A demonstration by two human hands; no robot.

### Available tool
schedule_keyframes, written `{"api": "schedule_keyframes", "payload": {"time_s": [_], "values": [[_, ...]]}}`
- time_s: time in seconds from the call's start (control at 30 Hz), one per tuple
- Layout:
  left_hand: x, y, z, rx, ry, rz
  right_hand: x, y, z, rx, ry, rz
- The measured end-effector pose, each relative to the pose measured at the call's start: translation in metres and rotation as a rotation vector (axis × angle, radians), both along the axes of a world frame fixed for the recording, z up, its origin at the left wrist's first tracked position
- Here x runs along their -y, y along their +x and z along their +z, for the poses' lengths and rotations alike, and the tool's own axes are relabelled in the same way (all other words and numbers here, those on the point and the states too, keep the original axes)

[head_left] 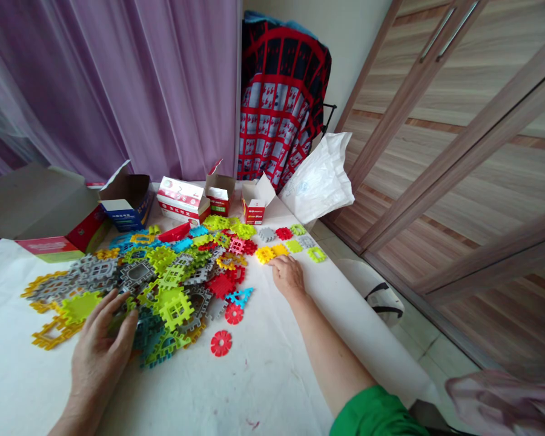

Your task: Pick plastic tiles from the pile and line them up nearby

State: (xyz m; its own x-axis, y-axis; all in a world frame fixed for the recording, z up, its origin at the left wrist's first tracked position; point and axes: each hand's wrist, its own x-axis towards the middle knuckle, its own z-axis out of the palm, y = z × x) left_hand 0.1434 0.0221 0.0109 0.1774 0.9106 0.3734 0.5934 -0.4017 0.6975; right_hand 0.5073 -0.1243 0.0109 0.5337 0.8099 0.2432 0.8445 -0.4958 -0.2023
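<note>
A heap of interlocking plastic building pieces in green, grey, yellow, red and blue covers the left and middle of the white table. My left hand rests at the heap's near edge, thumb and fingers apart, beside a round green piece. To the right of the heap, my right hand has its fingertips closed at a yellow building piece. A second yellow piece lies just past those fingers. Grey, red and green pieces, among them a green square, lie in short rows beyond.
Several opened cardboard boxes stand along the back, including a blue one and a white-and-red one. A white plastic bag hangs at the back right corner. Two red flower-shaped pieces, one nearer me, lie off the heap.
</note>
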Motion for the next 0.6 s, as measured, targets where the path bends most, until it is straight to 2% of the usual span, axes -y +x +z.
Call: {"api": "schedule_keyframes", "payload": {"time_s": [0.2,0.37,0.6], "values": [[0.001,0.000,-0.002,0.019,0.009,-0.003,0.000,-0.001,0.000,-0.011,0.003,0.000],[0.001,0.002,-0.005,0.061,0.035,-0.007,0.000,0.001,-0.007,0.012,0.041,0.020],[0.002,0.001,-0.009,0.076,0.041,-0.022,0.004,0.011,-0.023,0.042,0.208,0.058]]}}
